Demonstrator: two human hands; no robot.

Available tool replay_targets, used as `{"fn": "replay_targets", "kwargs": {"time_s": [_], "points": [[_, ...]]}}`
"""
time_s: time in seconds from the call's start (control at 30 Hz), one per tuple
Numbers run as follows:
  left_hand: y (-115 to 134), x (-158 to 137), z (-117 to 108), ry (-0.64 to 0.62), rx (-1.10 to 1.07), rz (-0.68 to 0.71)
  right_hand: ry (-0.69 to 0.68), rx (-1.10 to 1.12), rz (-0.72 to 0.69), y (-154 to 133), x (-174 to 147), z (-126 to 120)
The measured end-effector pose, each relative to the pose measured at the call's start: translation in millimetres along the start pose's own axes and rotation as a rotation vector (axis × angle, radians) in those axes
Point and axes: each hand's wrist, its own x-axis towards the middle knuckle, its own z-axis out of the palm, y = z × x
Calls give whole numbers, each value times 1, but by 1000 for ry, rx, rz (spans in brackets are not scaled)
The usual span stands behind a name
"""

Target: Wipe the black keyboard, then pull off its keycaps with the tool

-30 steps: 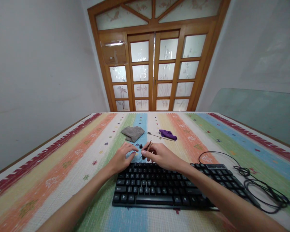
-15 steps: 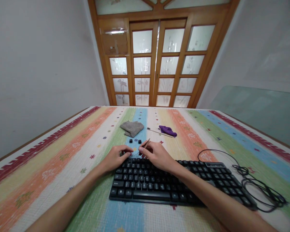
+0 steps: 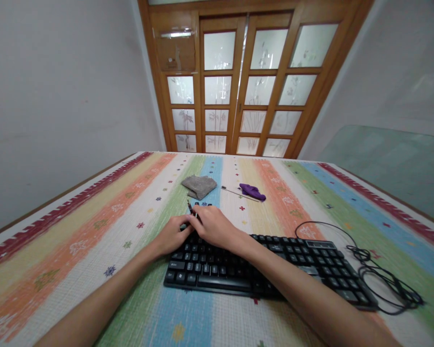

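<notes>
A black keyboard lies across the striped cloth with its cable to the right. My right hand is over the keyboard's upper left edge, fingers pinched on a thin pen-like tool whose upper end sticks up. Touching it, my left hand rests at the keyboard's top left corner with thumb and fingers curled together. What the left fingers hold, if anything, is hidden behind the right hand. Just beyond the hands sit two small black keycaps, partly covered by the right hand.
A folded grey cloth lies farther back, with a thin stick with a dark tip and a bunched purple cloth to its right. The coiled cable is at the right. Wooden glazed doors stand beyond the table.
My right hand has moved left with the tool and now meets my left hand. The tool is tilted the other way. The view has shifted slightly.
</notes>
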Motion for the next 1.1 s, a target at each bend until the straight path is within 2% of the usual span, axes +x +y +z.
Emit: {"fn": "replay_targets", "kwargs": {"time_s": [0.13, 0.23, 0.33, 0.47, 0.63, 0.87, 1.1], "points": [[8, 0, -5, -70, -43, -46, -40, 273, 224, 18, 16, -2], [12, -1, -8, -92, -65, -70, -80, 401, 301, 33, 19, -2], [13, -1, -10, -102, -66, -70, -103, 488, 322, 42, 16, -4], [18, -2, -9, -85, -51, -62, -58, 586, 290, 46, 8, -11], [27, -3, -6, -64, -72, -35, 9, 691, 149, 50, -5, -20], [32, 0, -8, -71, 1, 146, 52, 589, 47, 49, -20, -28], [36, 8, -12, 8, 52, 274, 104, 547, 72, 47, -26, -33]]}}
